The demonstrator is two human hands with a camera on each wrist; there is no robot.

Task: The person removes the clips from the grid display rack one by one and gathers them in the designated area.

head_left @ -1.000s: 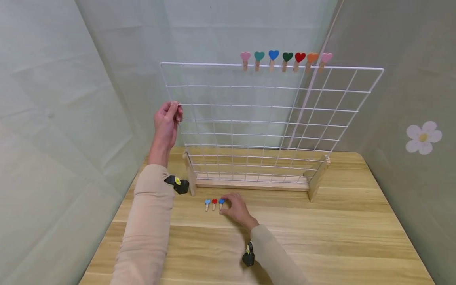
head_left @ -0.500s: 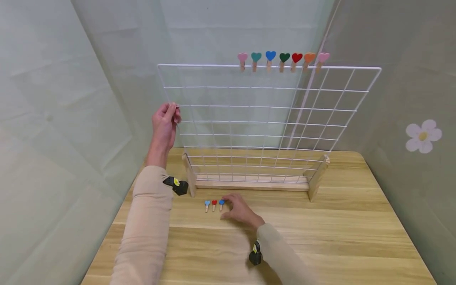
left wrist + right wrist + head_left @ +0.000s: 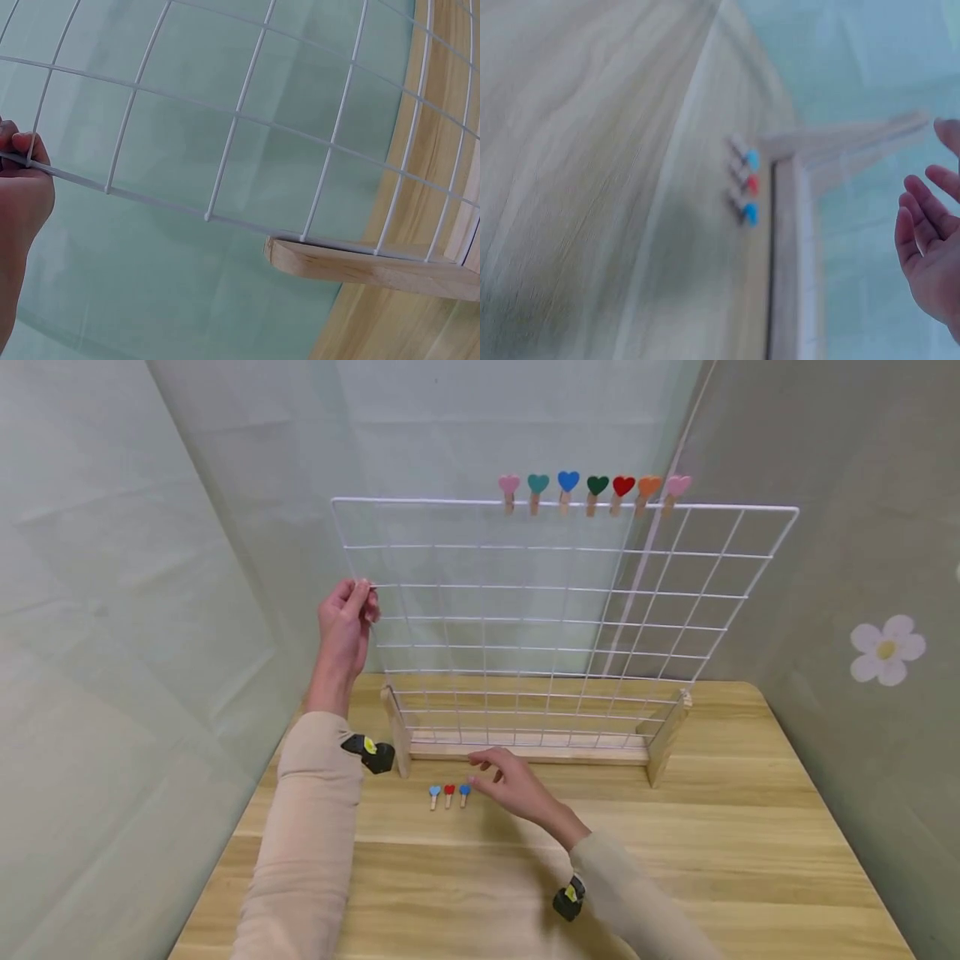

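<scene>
A white wire grid panel (image 3: pixel 555 610) stands upright in a wooden base (image 3: pixel 525 750) on the table. My left hand (image 3: pixel 347 622) pinches the grid's left edge wire (image 3: pixel 112 191) about halfway up. Several heart-topped pegs (image 3: pixel 592 492) are clipped along the top wire, right of centre. Three small heart pegs (image 3: pixel 448 794) (light blue, red, blue) lie in a row on the table before the base, also blurred in the right wrist view (image 3: pixel 746 187). My right hand (image 3: pixel 513 781) hovers just right of them, fingers relaxed and empty, raised slightly off the table.
The wooden table (image 3: pixel 712 860) is enclosed by pale green fabric walls on the left, back and right. A white flower decoration (image 3: pixel 887 649) is on the right wall. The table's left edge runs close under my left forearm.
My right hand has lifted off the blue heart peg and drawn back to the right and upward, fingers opening. The left hand stays pinching the grid edge.
</scene>
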